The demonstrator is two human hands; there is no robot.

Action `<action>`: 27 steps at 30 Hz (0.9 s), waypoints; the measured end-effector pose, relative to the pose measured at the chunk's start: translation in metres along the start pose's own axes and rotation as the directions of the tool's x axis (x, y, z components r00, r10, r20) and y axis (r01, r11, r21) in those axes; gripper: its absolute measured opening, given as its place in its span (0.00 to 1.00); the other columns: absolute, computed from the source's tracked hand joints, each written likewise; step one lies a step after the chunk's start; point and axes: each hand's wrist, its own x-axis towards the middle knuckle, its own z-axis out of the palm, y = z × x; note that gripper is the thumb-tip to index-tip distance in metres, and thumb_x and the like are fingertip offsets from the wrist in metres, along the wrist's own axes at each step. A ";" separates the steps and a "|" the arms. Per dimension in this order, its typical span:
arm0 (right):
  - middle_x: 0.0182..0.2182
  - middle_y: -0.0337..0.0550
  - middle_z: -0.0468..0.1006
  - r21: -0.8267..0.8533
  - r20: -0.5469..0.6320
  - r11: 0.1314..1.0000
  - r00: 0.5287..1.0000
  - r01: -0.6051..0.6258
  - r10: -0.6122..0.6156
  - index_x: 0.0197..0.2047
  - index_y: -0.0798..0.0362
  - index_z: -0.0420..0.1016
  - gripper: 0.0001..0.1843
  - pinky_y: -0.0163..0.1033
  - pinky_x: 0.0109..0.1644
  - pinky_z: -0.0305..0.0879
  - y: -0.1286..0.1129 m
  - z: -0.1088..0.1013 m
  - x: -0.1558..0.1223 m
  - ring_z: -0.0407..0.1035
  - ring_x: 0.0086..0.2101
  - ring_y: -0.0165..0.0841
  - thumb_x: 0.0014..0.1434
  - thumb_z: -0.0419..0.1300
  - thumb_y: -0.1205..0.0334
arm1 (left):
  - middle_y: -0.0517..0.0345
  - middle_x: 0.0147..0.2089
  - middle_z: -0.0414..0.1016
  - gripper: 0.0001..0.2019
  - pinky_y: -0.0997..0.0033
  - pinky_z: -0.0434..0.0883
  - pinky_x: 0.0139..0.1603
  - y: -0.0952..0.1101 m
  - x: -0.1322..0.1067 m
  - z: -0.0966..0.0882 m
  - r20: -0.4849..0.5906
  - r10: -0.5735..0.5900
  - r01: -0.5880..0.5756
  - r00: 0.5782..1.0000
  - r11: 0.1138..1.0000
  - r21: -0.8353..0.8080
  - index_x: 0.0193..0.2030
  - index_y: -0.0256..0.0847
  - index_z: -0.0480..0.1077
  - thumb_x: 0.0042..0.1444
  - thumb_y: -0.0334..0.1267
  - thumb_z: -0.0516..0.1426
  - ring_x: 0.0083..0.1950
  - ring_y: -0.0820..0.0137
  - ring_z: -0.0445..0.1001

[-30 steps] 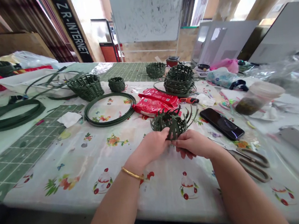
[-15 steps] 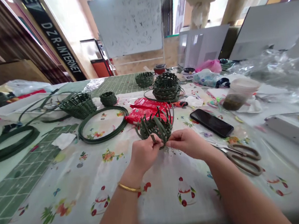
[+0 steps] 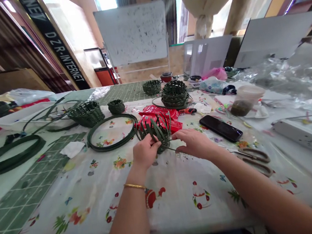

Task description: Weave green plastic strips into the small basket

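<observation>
**Left hand:** the left hand (image 3: 145, 152) is closed around the side of an unfinished woven basket (image 3: 156, 135), fingers wrapped over its dark green strips; a gold bangle (image 3: 134, 186) sits on that wrist.

**Right hand:** the right hand (image 3: 194, 143) is loosely open with its fingers forward, just beside the basket and off its body; a thin loose strip end (image 3: 171, 148) reaches toward it.

**Basket:** it sits in front of the person, between the hands, with strips fanning upward, unbound at the top. Whether its base touches the bench (image 3: 172, 209) cannot be told.

**Behind the work:** red foil packets (image 3: 156, 119) lie just behind the basket, almost touching it.

**Left side:** a coiled green strip hoop (image 3: 112, 132) lies near the left hand.

**Right side:** a black phone (image 3: 220, 128) lies near the right fingers, and scissors (image 3: 252, 160) lie farther right.

**Front edge:** a wide stretch of floral cloth (image 3: 171, 205) runs between the hands and the bench's near edge, the roomiest space around them.

**Far end:** finished green baskets (image 3: 175, 94) stand well beyond the hands.
</observation>
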 end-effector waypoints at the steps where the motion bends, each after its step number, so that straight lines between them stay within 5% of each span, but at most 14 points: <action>1: 0.41 0.44 0.76 -0.040 -0.030 0.998 0.998 0.054 -0.055 0.43 0.51 0.70 0.14 0.39 0.43 0.58 -0.001 -0.001 0.001 0.68 0.40 0.36 0.52 0.63 0.61 | 0.60 0.31 0.78 0.04 0.73 0.67 0.34 0.001 0.000 0.000 0.001 -0.010 0.010 1.000 1.000 -0.001 0.33 0.43 0.67 0.51 0.38 0.57 0.34 0.68 0.75; 7: 0.38 0.45 0.76 -0.158 -0.023 0.984 0.996 0.083 -0.087 0.36 0.51 0.74 0.14 0.44 0.44 0.56 -0.003 0.017 0.002 0.67 0.41 0.39 0.51 0.63 0.50 | 0.59 0.30 0.77 0.03 0.72 0.66 0.32 0.004 -0.001 0.005 0.072 -0.007 0.008 0.997 1.000 -0.010 0.33 0.43 0.68 0.50 0.36 0.57 0.33 0.68 0.75; 14: 0.31 0.45 0.74 0.041 -0.048 0.998 0.998 0.038 -0.036 0.34 0.54 0.72 0.21 0.36 0.35 0.58 0.006 0.051 -0.002 0.68 0.32 0.33 0.59 0.51 0.44 | 0.61 0.28 0.76 0.03 0.75 0.66 0.29 0.004 -0.001 -0.005 0.176 0.031 -0.019 0.984 0.997 -0.070 0.34 0.42 0.67 0.53 0.37 0.55 0.29 0.70 0.74; 17: 0.30 0.44 0.74 0.086 -0.042 0.996 0.999 0.032 -0.029 0.33 0.54 0.72 0.21 0.34 0.31 0.55 0.010 0.054 -0.002 0.66 0.29 0.32 0.59 0.52 0.45 | 0.68 0.16 0.67 0.09 0.76 0.60 0.18 0.007 -0.003 -0.010 0.229 -0.025 0.056 0.973 0.989 -0.133 0.32 0.42 0.64 0.58 0.44 0.50 0.14 0.74 0.65; 21: 0.28 0.42 0.72 0.115 -0.026 0.993 1.000 0.006 -0.003 0.31 0.54 0.72 0.22 0.34 0.29 0.51 0.012 0.057 -0.001 0.64 0.27 0.30 0.58 0.52 0.43 | 0.70 0.08 0.56 0.13 0.77 0.62 0.18 0.011 -0.004 -0.013 0.226 -0.037 0.085 0.973 0.975 -0.206 0.30 0.41 0.64 0.60 0.45 0.46 0.12 0.74 0.62; 24: 0.27 0.41 0.72 0.112 -0.015 0.993 1.000 -0.023 0.025 0.30 0.54 0.71 0.23 0.34 0.29 0.49 0.010 0.059 -0.001 0.63 0.26 0.30 0.59 0.50 0.43 | 0.69 0.12 0.63 0.09 0.78 0.62 0.17 0.010 -0.004 -0.012 0.233 -0.018 0.073 0.972 0.970 -0.231 0.31 0.41 0.65 0.57 0.42 0.50 0.12 0.75 0.63; 27: 0.24 0.39 0.71 0.092 0.001 0.994 0.998 -0.063 0.063 0.29 0.53 0.70 0.24 0.34 0.27 0.46 0.007 0.058 -0.001 0.61 0.25 0.29 0.60 0.47 0.43 | 0.64 0.27 0.76 0.05 0.78 0.62 0.13 0.008 -0.004 -0.009 0.265 -0.064 0.134 0.962 0.958 -0.252 0.32 0.41 0.64 0.49 0.37 0.56 0.14 0.77 0.64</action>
